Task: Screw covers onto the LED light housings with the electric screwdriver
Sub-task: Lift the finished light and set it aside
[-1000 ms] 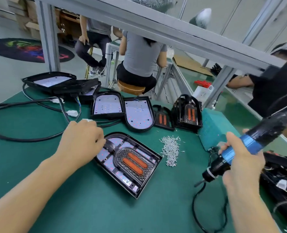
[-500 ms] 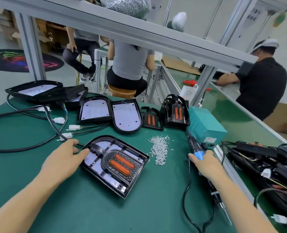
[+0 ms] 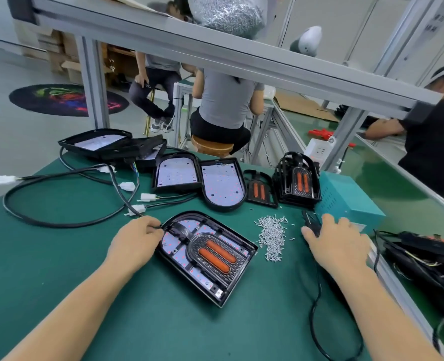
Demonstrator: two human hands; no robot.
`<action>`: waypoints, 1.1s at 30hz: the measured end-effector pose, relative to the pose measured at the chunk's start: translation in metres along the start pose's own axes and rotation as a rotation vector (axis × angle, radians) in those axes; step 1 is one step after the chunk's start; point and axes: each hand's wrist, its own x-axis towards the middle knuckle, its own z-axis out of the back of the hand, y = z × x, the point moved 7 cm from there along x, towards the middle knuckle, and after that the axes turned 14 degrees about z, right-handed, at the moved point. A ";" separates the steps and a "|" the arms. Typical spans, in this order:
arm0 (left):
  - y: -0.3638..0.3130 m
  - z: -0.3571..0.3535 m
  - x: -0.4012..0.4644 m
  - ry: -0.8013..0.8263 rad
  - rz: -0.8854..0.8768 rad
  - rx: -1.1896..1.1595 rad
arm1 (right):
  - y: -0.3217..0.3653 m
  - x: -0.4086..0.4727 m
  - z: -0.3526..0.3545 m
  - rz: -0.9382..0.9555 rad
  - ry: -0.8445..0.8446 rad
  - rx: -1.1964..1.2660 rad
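An LED light housing (image 3: 179, 246) lies in front of me on the green mat, with a black cover with two orange lenses (image 3: 217, 259) set in it. My left hand (image 3: 135, 243) grips the housing's rounded end, fingers curled at its rim. The electric screwdriver (image 3: 310, 222) lies on the mat beside a teal box (image 3: 346, 199). My right hand (image 3: 338, 241) rests on top of it with fingers spread and hides most of it. A pile of small silver screws (image 3: 271, 235) sits between the housing and my right hand.
Two open housings with LED boards (image 3: 175, 173) (image 3: 223, 186), a loose cover (image 3: 258, 190) and a stack of covers (image 3: 299, 181) line the back. Black cables with white plugs (image 3: 59, 222) loop at left. More housings (image 3: 429, 259) lie at right. People sit beyond the bench frame.
My right hand brought the screwdriver down from mid-air and laid it on the mat by the teal box, now lying flat over it. My left hand stayed at the housing's rounded end.
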 end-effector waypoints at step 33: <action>-0.085 0.075 -0.002 -0.627 -0.716 0.391 | 0.152 -0.052 -0.029 0.166 0.488 1.837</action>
